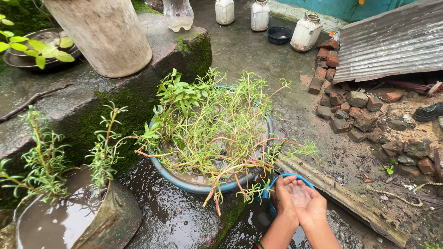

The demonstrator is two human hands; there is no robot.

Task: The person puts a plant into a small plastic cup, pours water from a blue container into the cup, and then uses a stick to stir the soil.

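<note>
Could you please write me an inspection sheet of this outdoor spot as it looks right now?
Surface: wet concrete ground, mossy stone step.
Job's things: left hand and right hand cupped together, holding water, over a blue-rimmed container.
Clutter: blue basin of trailing plants, muddy pot, white jugs, black bowl, broken bricks.
Grippers: fingers curled up, palms open.
Cables: rope on the ground.
Surroundings: corrugated metal sheet, a shoe.

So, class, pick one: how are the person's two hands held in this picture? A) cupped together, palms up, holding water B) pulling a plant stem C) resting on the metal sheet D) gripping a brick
A: the left hand and right hand are pressed together, palms up, cupping water above a blue container.
</note>
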